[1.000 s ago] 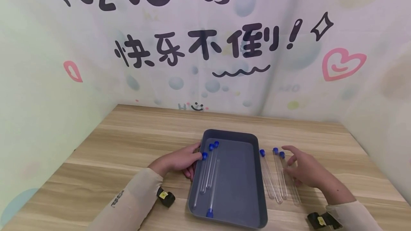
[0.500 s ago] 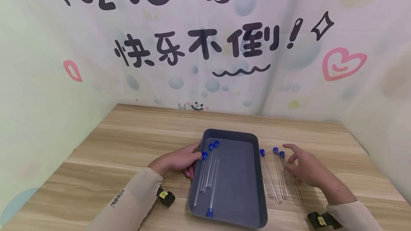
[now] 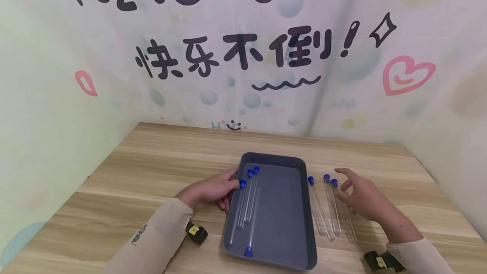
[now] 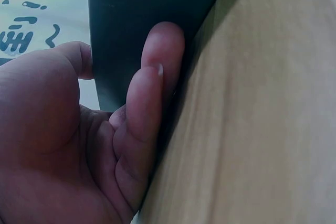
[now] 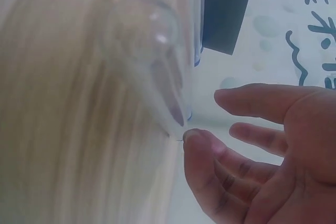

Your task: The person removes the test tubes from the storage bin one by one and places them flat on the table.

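Note:
A dark grey rectangular tray (image 3: 283, 217) lies on the table, with several blue-capped clear test tubes (image 3: 248, 200) along its left side. My left hand (image 3: 214, 188) grips the tray's left side, thumb over the rim. In the left wrist view, fingers (image 4: 144, 103) lie against the outer wall (image 4: 123, 14). Right of the tray rest several more test tubes (image 3: 332, 208) with caps toward the far side. Beside and partly over the rightmost of these is my right hand (image 3: 361, 195), loosely bent and holding nothing; a tube's rounded end (image 5: 142, 27) shows near it in the right wrist view.
The wood-grain table (image 3: 163, 155) meets a printed cloth backdrop (image 3: 213, 67) at the back, with pale side panels left and right. Black wrist straps (image 3: 195, 234) show at both sleeves.
My right hand has risen slightly away from the rightmost test tubes, its thumb and fingers spreading a little. The left hand, tray and tubes have stayed in place.

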The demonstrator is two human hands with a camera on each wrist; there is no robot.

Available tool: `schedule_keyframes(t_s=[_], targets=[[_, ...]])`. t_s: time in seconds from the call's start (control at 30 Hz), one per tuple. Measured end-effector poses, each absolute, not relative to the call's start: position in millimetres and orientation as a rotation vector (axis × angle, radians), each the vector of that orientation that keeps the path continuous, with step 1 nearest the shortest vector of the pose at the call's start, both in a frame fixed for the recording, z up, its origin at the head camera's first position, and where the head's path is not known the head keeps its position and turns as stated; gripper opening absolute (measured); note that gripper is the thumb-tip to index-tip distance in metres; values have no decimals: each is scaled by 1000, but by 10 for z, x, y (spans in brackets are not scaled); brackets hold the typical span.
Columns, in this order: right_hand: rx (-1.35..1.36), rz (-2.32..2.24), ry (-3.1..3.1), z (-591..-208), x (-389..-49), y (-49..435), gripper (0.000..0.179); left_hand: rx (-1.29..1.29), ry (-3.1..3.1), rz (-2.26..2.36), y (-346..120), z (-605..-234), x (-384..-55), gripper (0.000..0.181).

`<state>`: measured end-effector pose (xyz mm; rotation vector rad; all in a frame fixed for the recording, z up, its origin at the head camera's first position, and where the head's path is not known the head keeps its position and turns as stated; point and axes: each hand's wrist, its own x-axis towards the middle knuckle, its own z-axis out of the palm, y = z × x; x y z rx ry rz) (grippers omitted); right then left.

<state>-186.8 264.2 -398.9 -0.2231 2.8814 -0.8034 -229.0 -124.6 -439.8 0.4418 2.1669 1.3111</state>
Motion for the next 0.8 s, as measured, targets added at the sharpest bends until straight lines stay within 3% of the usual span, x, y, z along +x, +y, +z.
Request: schedule_keyframes(t_s=[0.8], targets=[[-372, -886, 3011, -3814, -1748, 2386, 68, 448, 2155, 1318, -1250, -4382, -2285, 60]])
